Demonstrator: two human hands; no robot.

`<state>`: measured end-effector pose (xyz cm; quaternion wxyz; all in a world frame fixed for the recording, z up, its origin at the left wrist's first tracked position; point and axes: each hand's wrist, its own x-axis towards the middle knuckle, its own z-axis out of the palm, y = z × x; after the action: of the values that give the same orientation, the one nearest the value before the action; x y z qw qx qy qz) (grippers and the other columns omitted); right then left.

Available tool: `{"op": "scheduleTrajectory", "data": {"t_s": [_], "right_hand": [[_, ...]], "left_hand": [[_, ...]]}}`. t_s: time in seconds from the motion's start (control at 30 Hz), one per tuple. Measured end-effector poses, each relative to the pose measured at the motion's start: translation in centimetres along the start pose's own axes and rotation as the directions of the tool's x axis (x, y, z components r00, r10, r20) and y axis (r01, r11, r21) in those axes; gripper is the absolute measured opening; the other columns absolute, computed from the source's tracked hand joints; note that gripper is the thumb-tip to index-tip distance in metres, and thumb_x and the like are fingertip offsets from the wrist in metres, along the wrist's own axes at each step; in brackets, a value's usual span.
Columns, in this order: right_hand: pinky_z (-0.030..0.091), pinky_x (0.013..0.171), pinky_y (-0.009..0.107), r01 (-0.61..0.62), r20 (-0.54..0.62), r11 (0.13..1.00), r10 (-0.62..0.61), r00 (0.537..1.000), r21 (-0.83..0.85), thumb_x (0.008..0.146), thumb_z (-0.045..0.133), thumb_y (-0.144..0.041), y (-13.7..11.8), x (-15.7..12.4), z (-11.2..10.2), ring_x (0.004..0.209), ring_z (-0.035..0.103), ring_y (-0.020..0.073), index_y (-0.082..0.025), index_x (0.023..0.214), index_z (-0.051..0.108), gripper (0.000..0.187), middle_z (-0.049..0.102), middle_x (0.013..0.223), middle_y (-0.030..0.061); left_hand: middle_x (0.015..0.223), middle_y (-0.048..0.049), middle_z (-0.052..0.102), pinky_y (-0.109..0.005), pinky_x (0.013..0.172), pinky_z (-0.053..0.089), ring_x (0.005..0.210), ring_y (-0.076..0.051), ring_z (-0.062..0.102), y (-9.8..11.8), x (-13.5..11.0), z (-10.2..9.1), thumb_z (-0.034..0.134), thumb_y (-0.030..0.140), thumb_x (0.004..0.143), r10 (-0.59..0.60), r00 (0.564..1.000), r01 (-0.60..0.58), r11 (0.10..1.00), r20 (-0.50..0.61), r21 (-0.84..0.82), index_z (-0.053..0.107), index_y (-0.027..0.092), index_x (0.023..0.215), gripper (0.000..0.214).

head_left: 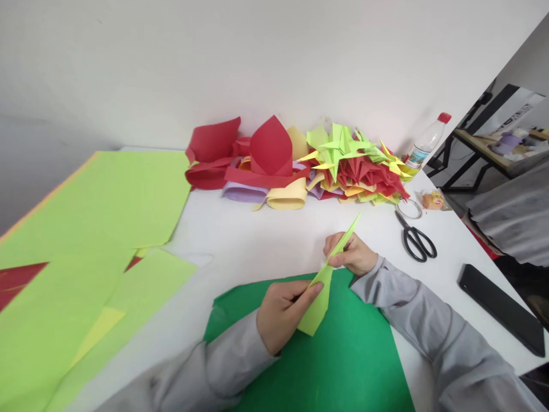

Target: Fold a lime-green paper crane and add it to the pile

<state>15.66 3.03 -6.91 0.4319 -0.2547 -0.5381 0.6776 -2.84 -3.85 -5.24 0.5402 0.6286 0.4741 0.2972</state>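
1. The left hand (283, 312) pinches the lower part of a folded light-green paper (317, 312), thumb on the near face; most of its fingers are hidden behind the paper
2. The right hand (355, 254) is closed on the same paper higher up, its thumb against the edge, and the narrow tip sticks out above; the inner folds cannot be made out
3. The paper is held above a green mat (338, 372), which the left sleeve partly covers and the bottom edge cuts off
4. At the left, light-green sheets (141, 200) run out of view and overlap a red sheet (21, 281), leaving only parts of it showing
5. Against the wall, folded paper shapes (341, 146) lie heaped, many of the lower ones hidden, beside rolled red paper (271, 149)
6. The bottle (429, 140) carries a coloured label, its print too small to read
7. The mark on the small packet (432, 199) near the scissors (418, 237) is unreadable
8. Large dark letters on the white box (517, 109) at far right are slanted and unclear
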Motion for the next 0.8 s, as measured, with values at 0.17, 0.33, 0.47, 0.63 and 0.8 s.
{"op": "scheduleTrajectory", "data": {"t_s": [0.17, 0.33, 0.47, 0.63, 0.8], "right_hand": [[0.037, 0.049, 0.023, 0.077, -0.067, 0.997, -0.079, 0.995, -0.031, 0.056, 0.085, -0.038, -0.4, 0.2, -0.1, 0.051, 0.049, 0.0089, -0.017, 0.052, 0.058, 0.034, 0.055, 0.059, -0.0025], [0.036, 0.045, 0.022, 0.075, -0.121, 0.997, -0.073, 0.990, 0.008, 0.052, 0.087, -0.037, -0.4, 0.3, 0.4, 0.047, 0.048, 0.0076, -0.017, 0.056, 0.062, 0.032, 0.056, 0.059, -0.0031], [0.036, 0.044, 0.022, 0.084, -0.119, 0.996, -0.081, 0.990, 0.024, 0.053, 0.087, -0.035, -0.3, 0.3, 0.5, 0.047, 0.049, 0.0073, -0.017, 0.058, 0.063, 0.031, 0.056, 0.059, -0.0033], [0.036, 0.045, 0.021, 0.113, -0.099, 0.993, -0.108, 0.989, 0.046, 0.055, 0.087, -0.033, -0.2, 0.3, 0.6, 0.049, 0.050, 0.0076, -0.016, 0.059, 0.063, 0.029, 0.056, 0.060, -0.0029], [0.037, 0.046, 0.021, 0.125, -0.092, 0.988, -0.116, 0.989, 0.088, 0.058, 0.086, -0.031, -0.2, 0.3, 0.6, 0.049, 0.049, 0.0072, -0.016, 0.060, 0.063, 0.027, 0.055, 0.061, -0.0029]], "left_hand": [[0.089, -0.0030, 0.075, -0.030, 0.077, 0.054, 0.083, -0.023, 0.067, 0.2, -0.1, -0.4, 0.059, 0.041, 0.078, 0.100, 0.972, -0.107, 0.994, -0.211, -0.024, 0.075, 0.017, 0.092, 0.031], [0.095, -0.0023, 0.075, -0.031, 0.086, 0.055, 0.088, -0.021, 0.070, -0.9, 0.3, -0.7, 0.063, 0.035, 0.078, 0.258, 0.900, -0.263, 0.964, -0.352, 0.036, 0.076, 0.022, 0.090, 0.022], [0.091, -0.0024, 0.076, -0.030, 0.081, 0.057, 0.081, -0.020, 0.071, -1.7, 0.6, -0.9, 0.062, 0.034, 0.080, 0.329, 0.866, -0.309, 0.944, -0.377, 0.113, 0.076, 0.023, 0.088, 0.020], [0.087, -0.0025, 0.076, -0.029, 0.079, 0.058, 0.077, -0.020, 0.071, -1.5, 0.8, -1.3, 0.061, 0.032, 0.082, 0.422, 0.832, -0.377, 0.906, -0.361, 0.192, 0.077, 0.023, 0.084, 0.018], [0.085, -0.0022, 0.076, -0.031, 0.080, 0.058, 0.077, -0.019, 0.071, -1.1, 0.8, -1.4, 0.062, 0.032, 0.080, 0.416, 0.811, -0.371, 0.909, -0.411, 0.188, 0.076, 0.023, 0.078, 0.017]]}}
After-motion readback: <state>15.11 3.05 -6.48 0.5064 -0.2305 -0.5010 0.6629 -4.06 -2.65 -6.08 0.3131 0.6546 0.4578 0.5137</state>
